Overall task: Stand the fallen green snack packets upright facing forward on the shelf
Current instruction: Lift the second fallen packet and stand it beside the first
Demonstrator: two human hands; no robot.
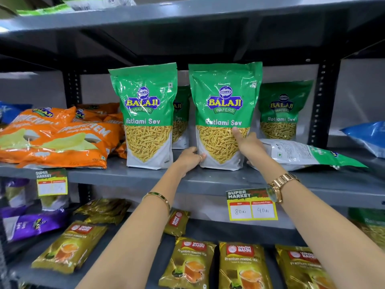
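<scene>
On middle shelf (208, 180), left hand (188, 158) and right hand (248, 142) clamp front green packet (225, 109) at lower corners, upright, label forward; risk: release before base settles, packet tips forward off edge or knocks left packet (145, 113); fallen packet (302, 154) lies just beside right wrist, back up; elbow could drag it; right fingers behind packet hidden; rear packets partly covered.

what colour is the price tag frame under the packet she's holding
Yellow border, green top band and red headers on the price tag, seen in the head view.
</scene>
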